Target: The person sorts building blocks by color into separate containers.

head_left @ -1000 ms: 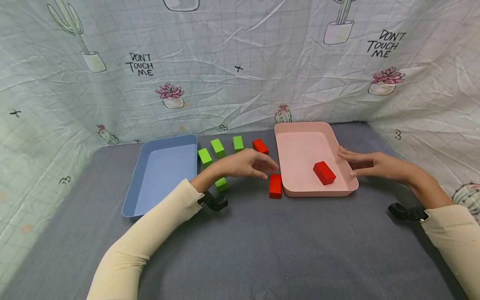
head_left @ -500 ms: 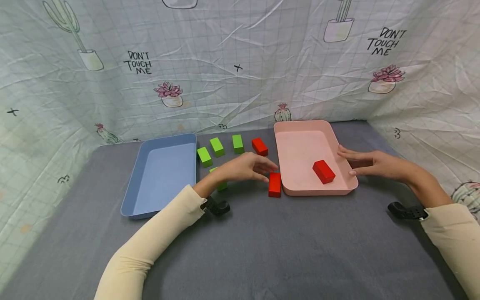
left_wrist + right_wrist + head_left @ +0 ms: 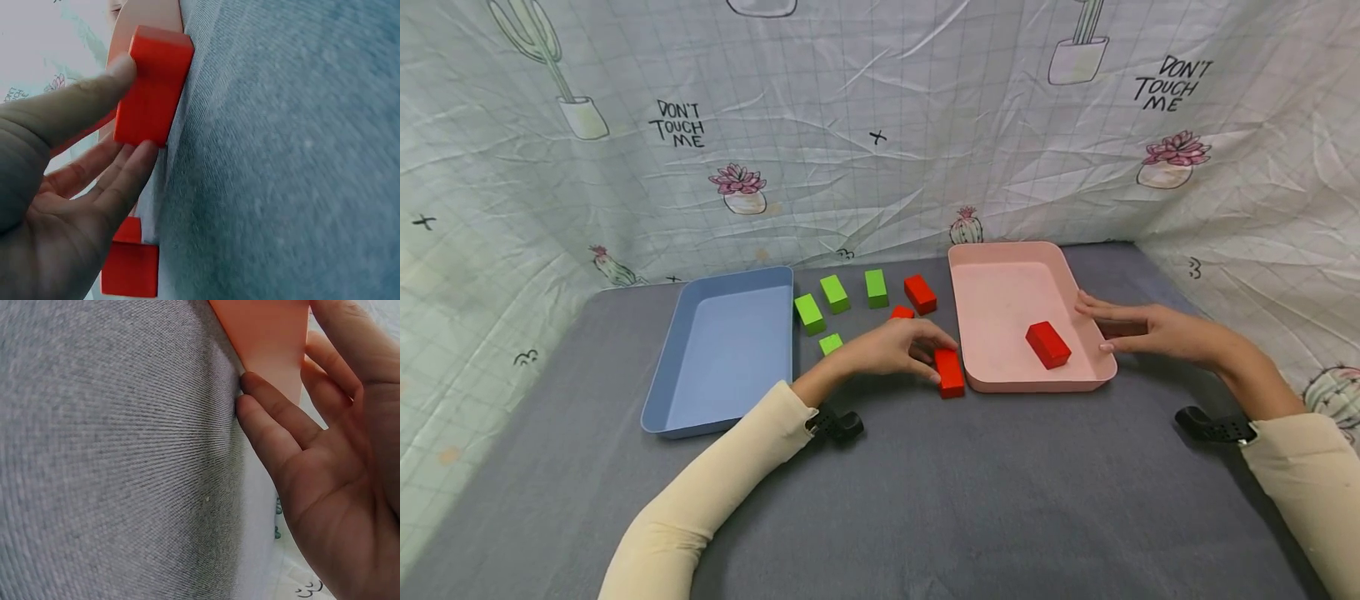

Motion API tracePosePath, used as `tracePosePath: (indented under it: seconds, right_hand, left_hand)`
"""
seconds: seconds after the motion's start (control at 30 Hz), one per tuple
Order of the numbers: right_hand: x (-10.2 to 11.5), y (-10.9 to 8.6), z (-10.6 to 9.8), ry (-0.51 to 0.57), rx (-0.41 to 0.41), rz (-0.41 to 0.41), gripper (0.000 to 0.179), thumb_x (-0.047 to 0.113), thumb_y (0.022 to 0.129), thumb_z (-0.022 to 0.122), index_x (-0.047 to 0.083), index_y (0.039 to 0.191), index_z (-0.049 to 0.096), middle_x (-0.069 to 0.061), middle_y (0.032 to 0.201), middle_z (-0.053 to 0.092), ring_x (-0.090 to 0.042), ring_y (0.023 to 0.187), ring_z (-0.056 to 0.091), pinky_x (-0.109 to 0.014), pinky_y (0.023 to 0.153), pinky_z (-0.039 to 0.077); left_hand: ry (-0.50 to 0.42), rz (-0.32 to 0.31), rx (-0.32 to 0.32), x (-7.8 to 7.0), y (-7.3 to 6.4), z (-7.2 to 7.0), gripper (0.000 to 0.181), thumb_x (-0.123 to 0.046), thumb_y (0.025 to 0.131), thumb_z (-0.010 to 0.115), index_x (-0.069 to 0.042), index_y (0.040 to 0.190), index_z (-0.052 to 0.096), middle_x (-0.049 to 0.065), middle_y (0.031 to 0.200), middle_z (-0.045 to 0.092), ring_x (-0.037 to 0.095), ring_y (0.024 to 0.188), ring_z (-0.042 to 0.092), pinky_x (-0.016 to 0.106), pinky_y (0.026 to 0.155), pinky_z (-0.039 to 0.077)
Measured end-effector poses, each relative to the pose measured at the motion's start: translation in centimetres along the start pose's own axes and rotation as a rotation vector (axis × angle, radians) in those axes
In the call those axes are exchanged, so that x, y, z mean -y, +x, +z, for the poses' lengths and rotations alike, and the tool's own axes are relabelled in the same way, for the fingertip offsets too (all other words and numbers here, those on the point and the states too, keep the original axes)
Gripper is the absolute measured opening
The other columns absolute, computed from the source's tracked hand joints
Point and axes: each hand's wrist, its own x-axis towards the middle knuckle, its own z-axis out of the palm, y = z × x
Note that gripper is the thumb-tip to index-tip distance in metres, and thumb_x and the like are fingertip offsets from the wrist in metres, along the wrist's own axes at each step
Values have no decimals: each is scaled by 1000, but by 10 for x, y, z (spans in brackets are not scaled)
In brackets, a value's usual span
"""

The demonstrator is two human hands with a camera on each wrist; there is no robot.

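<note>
My left hand (image 3: 898, 346) pinches a red block (image 3: 950, 374) that lies beside the left wall of a pink tray (image 3: 1007, 387). In the left wrist view, the thumb presses one face of this red block (image 3: 156, 87) and fingertips touch its lower end. My right hand (image 3: 1157, 329) touches the tray's right rim with extended fingers; in the right wrist view its fingers (image 3: 275, 434) rest against the pink wall (image 3: 269, 344). Another red block (image 3: 1048, 345) lies inside the tray.
One red block (image 3: 921, 294) lies near the tray's back left; a second red block (image 3: 902, 312) shows partly behind my left hand. Several green blocks (image 3: 809, 314) lie beside a blue tray (image 3: 655, 392) at left. A printed cloth (image 3: 850, 167) hangs behind.
My left hand has come slightly nearer and closed its thumb and fingers onto the red block by the pink tray. A red block behind that hand has come into view. My right hand stays put.
</note>
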Motion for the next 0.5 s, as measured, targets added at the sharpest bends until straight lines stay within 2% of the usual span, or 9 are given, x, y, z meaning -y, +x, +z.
tracePosePath:
  seconds: [0.1, 0.27, 0.5]
  right_hand:
    - [-1, -2, 1, -1, -5, 0, 70, 25, 95, 73, 28, 157, 42, 5, 169, 21, 12, 141, 19, -10, 94, 29]
    - [-2, -3, 3, -6, -30, -15, 68, 25, 96, 72, 28, 157, 42, 4, 168, 22, 21, 135, 20, -4, 91, 28]
    - [-3, -2, 7, -20, -78, -38, 67, 27, 95, 74, 27, 155, 45, 4, 168, 26, 23, 135, 21, 0, 91, 28]
  left_hand:
    - [6, 9, 5, 1, -3, -1, 50, 0, 86, 81, 0, 133, 64, 12, 132, 64, 18, 111, 66, 24, 95, 55]
    - [15, 7, 7, 2, -5, -1, 51, 1, 86, 80, -2, 134, 64, 11, 134, 63, 17, 108, 65, 24, 94, 55]
    - [49, -17, 4, 1, -6, -1, 40, -1, 87, 80, -3, 125, 67, 9, 125, 66, 16, 104, 67, 23, 94, 55]
